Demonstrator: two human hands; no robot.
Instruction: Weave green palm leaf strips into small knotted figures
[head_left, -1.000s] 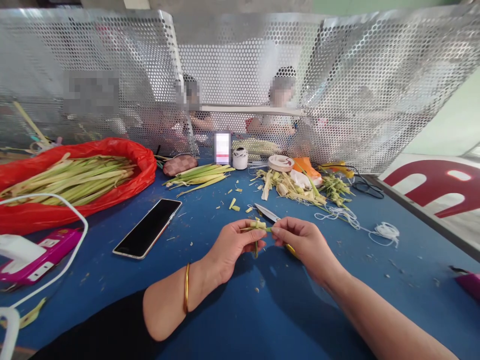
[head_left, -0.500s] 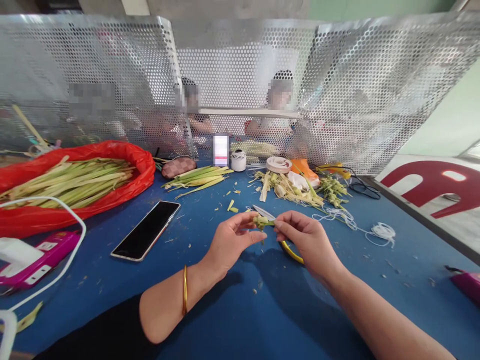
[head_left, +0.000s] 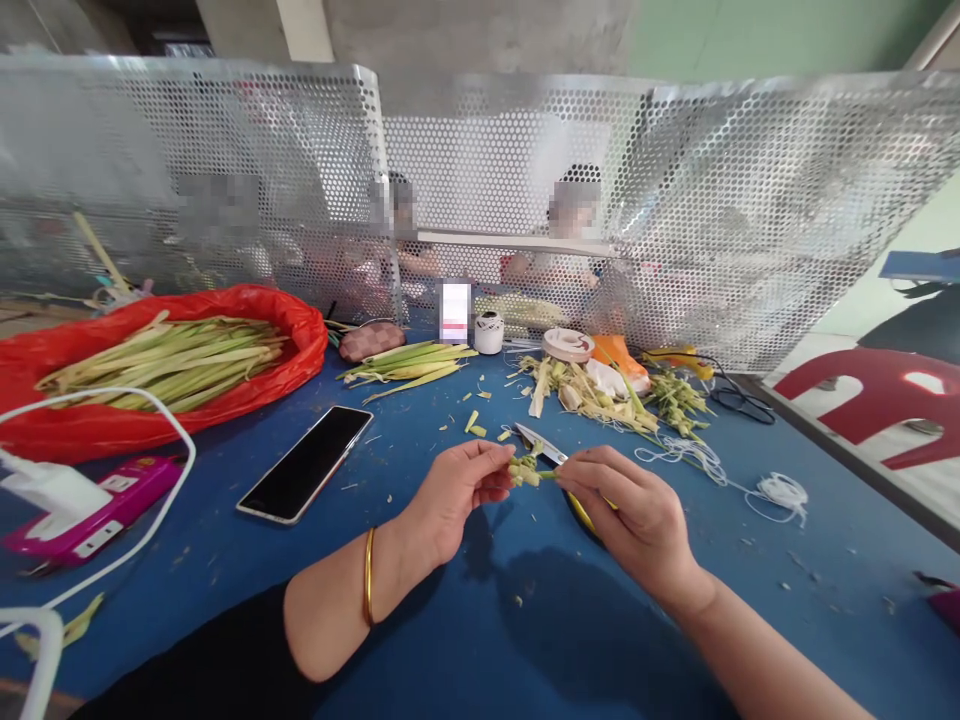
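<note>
Between my two hands is a small knotted piece of pale green plant leaf (head_left: 526, 470), held above the blue table (head_left: 450, 630). My left hand (head_left: 465, 490) pinches its left end between thumb and fingers. At its right end, my right hand (head_left: 626, 505) grips the green stem with closed fingertips. Scissors (head_left: 541, 443) with yellow handles lie on the table just behind, partly covered by my right hand. Small green leaf scraps (head_left: 474, 424) are scattered beyond my hands.
A red bag (head_left: 304, 360) of long leaf strips (head_left: 172, 360) stands left, near a phone (head_left: 306, 465) and purple power strip (head_left: 97, 510). Leaf strips (head_left: 412, 368), tape (head_left: 567, 345), dried leaves (head_left: 570, 390), knotted green pieces (head_left: 675, 400) and white string (head_left: 780, 492) lie behind. A perforated metal screen (head_left: 495, 140) separates other people.
The view has tilted up slightly and shifted left. My left fingers have closed more tightly around the knotted leaf piece, and my right hand has turned, its fingers now lying over the stem.
</note>
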